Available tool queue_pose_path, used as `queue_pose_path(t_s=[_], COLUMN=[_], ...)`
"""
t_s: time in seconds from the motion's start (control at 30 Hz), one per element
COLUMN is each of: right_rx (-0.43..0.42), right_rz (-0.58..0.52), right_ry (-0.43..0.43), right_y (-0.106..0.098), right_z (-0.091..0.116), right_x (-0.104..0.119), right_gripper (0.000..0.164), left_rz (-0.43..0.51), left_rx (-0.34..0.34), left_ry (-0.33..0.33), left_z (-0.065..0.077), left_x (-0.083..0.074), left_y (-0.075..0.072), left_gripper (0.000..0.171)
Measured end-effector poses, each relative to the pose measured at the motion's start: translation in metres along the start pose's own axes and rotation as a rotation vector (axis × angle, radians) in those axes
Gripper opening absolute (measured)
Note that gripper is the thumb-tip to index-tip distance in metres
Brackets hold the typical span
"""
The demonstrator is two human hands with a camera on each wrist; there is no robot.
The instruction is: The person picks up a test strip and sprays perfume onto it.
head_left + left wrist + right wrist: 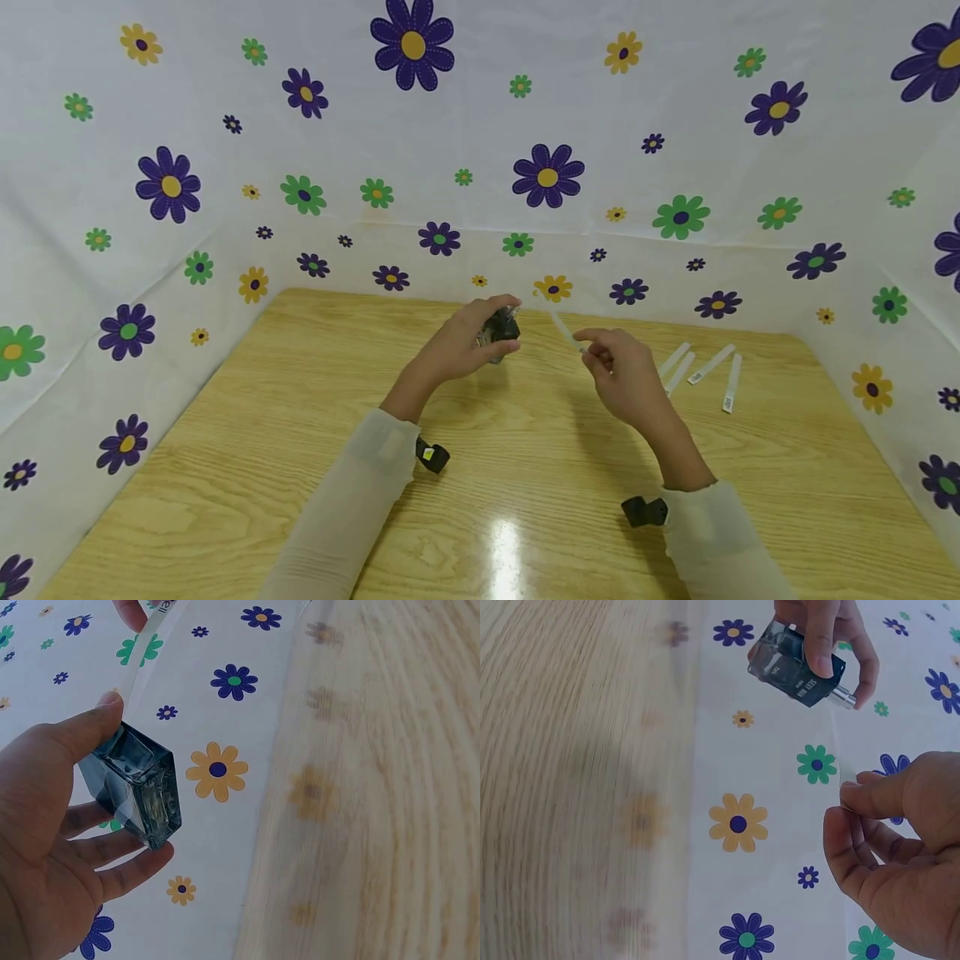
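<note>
My left hand (459, 337) grips a perfume bottle (506, 327) above the table, thumb on one side and fingers on the other. The bottle is dark blue-green glass, angular and tilted, as the left wrist view shows. In the right wrist view, its silver spray nozzle (843, 697) points toward my right hand. Between thumb and fingertips, my right hand (624, 373) pinches a thin white paper strip (564, 327). The strip's free end reaches up near the bottle, apart from it in the head view. Small print shows on the strip (142, 656) by the right fingers.
Several white paper strips (732, 383) with small printed marks lie on the wooden table (300, 467), right of my right hand. Flower-patterned white cloth (465, 117) walls the table at the back and both sides. Small black devices (432, 456) sit at both wrists.
</note>
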State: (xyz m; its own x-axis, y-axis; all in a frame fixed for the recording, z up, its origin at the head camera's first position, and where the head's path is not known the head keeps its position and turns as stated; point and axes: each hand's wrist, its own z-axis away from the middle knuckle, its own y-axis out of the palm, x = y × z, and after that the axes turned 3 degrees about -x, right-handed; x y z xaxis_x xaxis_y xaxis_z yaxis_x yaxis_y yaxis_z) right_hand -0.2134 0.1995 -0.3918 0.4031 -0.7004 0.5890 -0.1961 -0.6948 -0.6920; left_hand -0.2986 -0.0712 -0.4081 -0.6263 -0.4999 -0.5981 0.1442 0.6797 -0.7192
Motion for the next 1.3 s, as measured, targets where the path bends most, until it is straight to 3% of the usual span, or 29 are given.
queue_pose_path(t_s=[0.47, 1.3], right_rx=[0.047, 0.047], right_rz=[0.016, 0.031], right_ry=[-0.042, -0.050], right_y=[0.006, 0.005], right_z=[0.000, 0.001], right_x=[0.009, 0.013], right_gripper=[0.027, 0.027], left_rz=[-0.029, -0.076], left_rx=[-0.027, -0.038], left_ry=[0.001, -0.004], left_z=[0.001, 0.001], left_x=[-0.002, 0.003], left_y=[0.007, 0.011], left_gripper=[0.061, 0.059])
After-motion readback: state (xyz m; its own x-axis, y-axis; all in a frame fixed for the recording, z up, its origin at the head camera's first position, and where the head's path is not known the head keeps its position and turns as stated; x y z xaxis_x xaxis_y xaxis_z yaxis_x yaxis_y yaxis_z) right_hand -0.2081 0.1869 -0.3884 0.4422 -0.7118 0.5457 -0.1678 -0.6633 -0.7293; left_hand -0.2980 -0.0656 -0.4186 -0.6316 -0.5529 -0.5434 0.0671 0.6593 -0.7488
